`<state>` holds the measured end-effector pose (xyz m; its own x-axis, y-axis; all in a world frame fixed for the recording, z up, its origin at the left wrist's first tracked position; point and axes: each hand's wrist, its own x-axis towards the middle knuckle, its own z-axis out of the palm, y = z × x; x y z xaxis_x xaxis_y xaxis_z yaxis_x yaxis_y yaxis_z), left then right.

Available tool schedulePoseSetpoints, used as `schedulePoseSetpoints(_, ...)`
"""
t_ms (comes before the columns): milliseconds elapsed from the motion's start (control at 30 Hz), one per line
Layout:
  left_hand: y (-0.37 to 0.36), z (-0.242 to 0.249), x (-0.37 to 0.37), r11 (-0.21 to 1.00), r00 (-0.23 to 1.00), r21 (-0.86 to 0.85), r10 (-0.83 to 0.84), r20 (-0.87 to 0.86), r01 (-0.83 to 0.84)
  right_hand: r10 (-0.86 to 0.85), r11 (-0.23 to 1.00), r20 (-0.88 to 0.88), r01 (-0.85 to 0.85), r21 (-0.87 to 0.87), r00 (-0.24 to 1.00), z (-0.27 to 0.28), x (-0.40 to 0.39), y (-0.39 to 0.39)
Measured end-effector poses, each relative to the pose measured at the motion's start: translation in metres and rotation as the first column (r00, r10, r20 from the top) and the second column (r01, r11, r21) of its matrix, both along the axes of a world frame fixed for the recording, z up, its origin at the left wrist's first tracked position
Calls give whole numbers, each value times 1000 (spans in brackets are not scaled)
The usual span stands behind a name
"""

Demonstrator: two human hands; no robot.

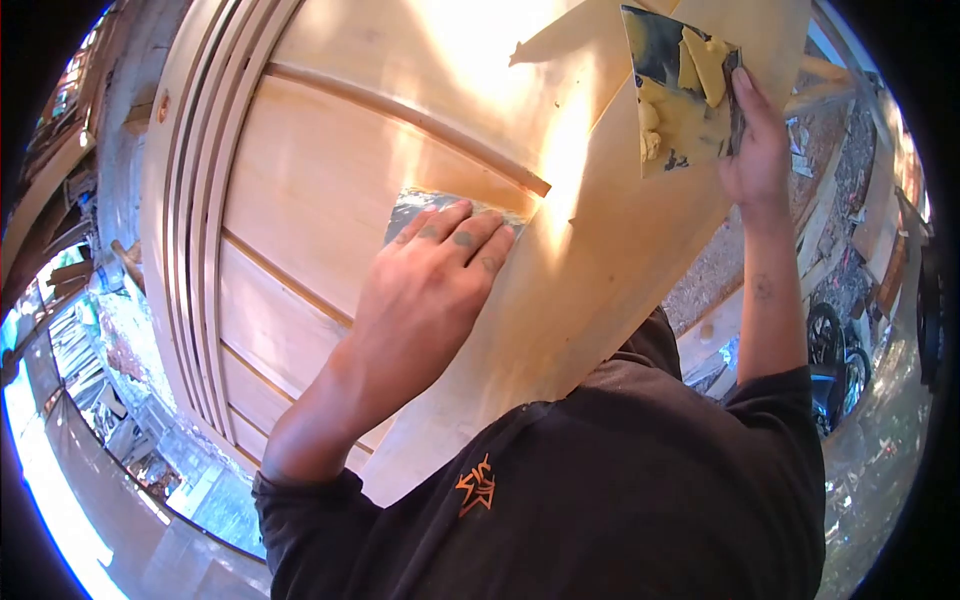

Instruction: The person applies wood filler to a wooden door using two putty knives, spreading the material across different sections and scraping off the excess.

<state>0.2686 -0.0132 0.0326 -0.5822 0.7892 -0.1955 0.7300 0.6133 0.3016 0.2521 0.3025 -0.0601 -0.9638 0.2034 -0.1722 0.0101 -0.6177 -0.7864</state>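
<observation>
My left hand (440, 265) lies over a thin grey scraper blade (408, 208), its fingers bent down across the blade. The blade meets the wooden panel (310, 140) near the end of a brown groove (410, 125). Grey-green smudges mark several fingers. At the upper right, my right hand (757, 150) grips the edge of a flat square board (655, 55), thumb on top and the other fingers hidden beneath. Yellow putty (707, 65) is smeared over the board, with a thick lump near its upper right and another along the left edge.
Parallel ridged trim (200, 200) runs down the panel's left side, and more brown grooves (285, 275) cross it below. Bright sunlight patches fall on the wood. A motorbike (828, 375) stands at the right, near scattered planks. Wood scraps (100, 400) lie at the left.
</observation>
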Motion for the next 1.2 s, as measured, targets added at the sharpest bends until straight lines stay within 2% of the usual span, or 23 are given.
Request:
schedulePoseSetpoints(33,-2,2,-3,1000,1000,7,-9,11,9,2,1000,3,-2,4,1000,-1,0,1)
schedulePoseSetpoints(133,-4,-13,-2,995,994,5,97,-46,-97,-66,996,64,62,63,996,4,0,-4)
schedulePoseSetpoints(233,-2,-26,12,999,992,30,-20,-123,24,9,1000,13,-9,-4,1000,-5,0,6)
schedulePoseSetpoints(333,-11,-24,8,996,991,19,-90,-101,93,15,999,14,-16,41,1000,3,0,-1)
schedulePoseSetpoints(433,-31,-11,2,978,978,4,-208,16,208,0,999,45,-2,41,999,3,0,-2)
schedulePoseSetpoints(533,-37,15,-11,964,966,-96,-239,102,249,-27,996,55,22,89,998,4,-1,-3)
schedulePoseSetpoints(567,-31,18,-13,993,993,-30,-117,16,117,-7,998,34,5,70,999,3,-1,-2)
schedulePoseSetpoints(667,-21,4,-23,982,980,43,185,-77,-182,4,1000,2,-4,31,1000,0,0,-2)
schedulePoseSetpoints(700,-20,-5,-26,980,982,97,180,-64,-173,-17,999,13,17,34,1000,0,0,-3)
schedulePoseSetpoints(800,1,-13,-4,995,993,58,90,-79,-85,12,1000,34,-13,21,999,-1,1,1)
schedulePoseSetpoints(833,3,-6,3,997,999,74,36,-26,-34,39,999,35,-40,12,999,-1,1,3)
schedulePoseSetpoints(933,-8,21,-3,995,984,-102,18,179,0,-4,997,53,0,74,999,1,-1,1)
schedulePoseSetpoints(1067,-14,14,-12,965,966,54,257,14,-257,-74,996,49,71,52,996,1,0,-3)
schedulePoseSetpoints(1100,-15,5,-11,957,958,60,285,-14,-284,-72,997,52,70,41,996,1,1,-2)
schedulePoseSetpoints(1200,-6,-7,6,974,974,34,224,-47,-222,-95,993,93,88,75,991,6,0,-4)
